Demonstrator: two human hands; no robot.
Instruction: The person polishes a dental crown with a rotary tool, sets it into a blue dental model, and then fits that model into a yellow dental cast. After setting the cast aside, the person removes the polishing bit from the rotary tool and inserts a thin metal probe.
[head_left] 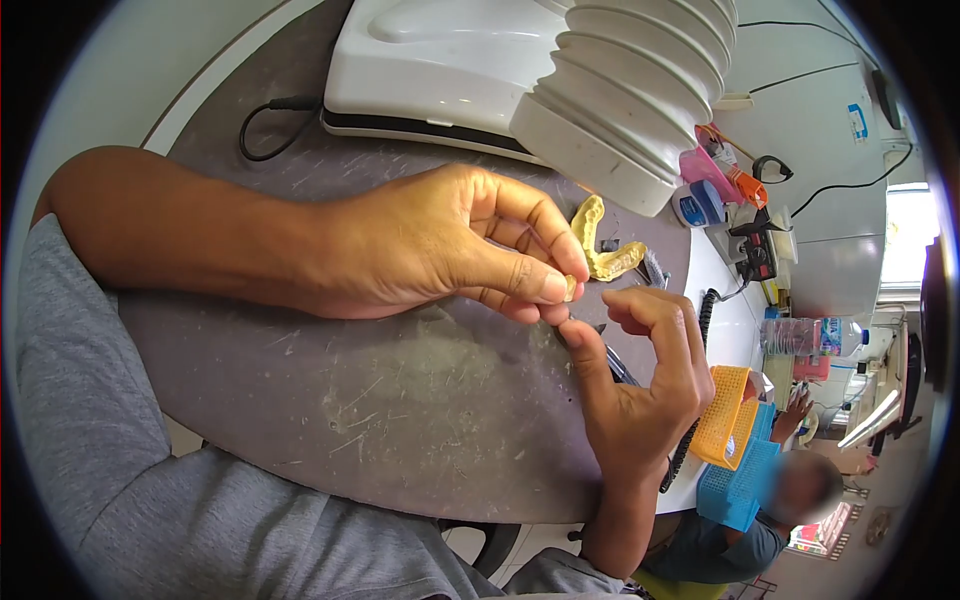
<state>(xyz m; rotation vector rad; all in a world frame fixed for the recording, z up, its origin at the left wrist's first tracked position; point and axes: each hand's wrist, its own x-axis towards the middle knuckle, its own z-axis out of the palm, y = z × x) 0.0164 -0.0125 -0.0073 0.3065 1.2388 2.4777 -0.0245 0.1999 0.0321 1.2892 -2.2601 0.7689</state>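
A small ivory-coloured piece like a dental crown [570, 288] is pinched between the thumb and fingertips of my left hand [430, 235], above the grey tabletop. Close by, my right hand [650, 370] has its thumb and index finger apart, with the other fingers curled. Its thumb tip is right at the left fingertips. Behind the gap of the right hand shows part of a dark, shiny pen-like tool [620, 366]; most of it is hidden. Just past the left fingertips lies a yellow, arch-shaped dental cast [590, 225] with small dark bits beside it.
A white machine [440, 70] and a ribbed white hose [640, 90] stand over the grey table [400, 420]. To the right are a white-lidded jar [697, 205], a coiled black cord [683, 455], a yellow basket [722, 415], a blue basket [738, 490], a water bottle [800, 337] and another person [710, 548].
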